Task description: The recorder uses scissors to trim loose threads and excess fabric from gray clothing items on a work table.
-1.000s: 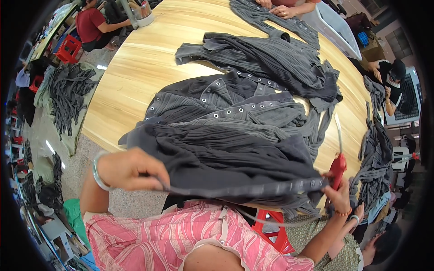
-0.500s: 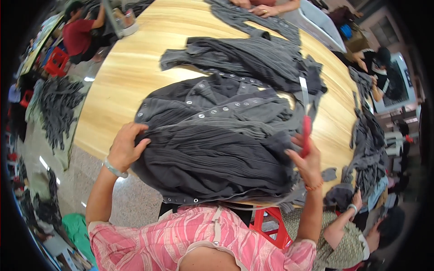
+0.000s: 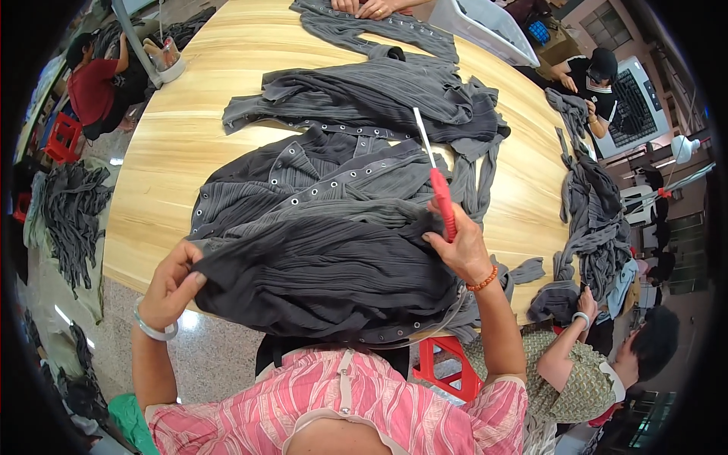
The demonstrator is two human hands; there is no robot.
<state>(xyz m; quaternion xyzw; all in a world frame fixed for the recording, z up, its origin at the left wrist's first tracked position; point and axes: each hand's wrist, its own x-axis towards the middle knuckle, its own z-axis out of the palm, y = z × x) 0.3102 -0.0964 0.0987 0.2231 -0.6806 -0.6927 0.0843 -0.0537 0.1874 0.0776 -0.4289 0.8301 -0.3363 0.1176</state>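
Note:
A dark grey ribbed garment (image 3: pixel 326 262) with metal eyelets along its edges lies spread over the near part of the table. At its left end my left hand (image 3: pixel 173 280) pinches the cloth between thumb and fingers and holds that corner up. My right hand (image 3: pixel 464 246) is closed around a red-handled tool (image 3: pixel 440 199) with a narrow metal blade pointing away and slightly left. Its thumb rests by the garment's bunched right end; whether it also grips cloth I cannot tell. Beyond lies another dark grey garment (image 3: pixel 356 95) with an eyelet strip.
The light wooden table (image 3: pixel 163 163) has a rounded edge. Across it, another person's hands (image 3: pixel 371 7) rest on a grey garment beside a pale plastic bin (image 3: pixel 485 30). More grey garments (image 3: pixel 595 220) hang at the right, where a person in a patterned top (image 3: pixel 572 371) sits close by.
My left hand has pulled the garment's left corner up and drawn it nearer. The tool in my right hand now leans to the left. The whole view has shifted slightly.

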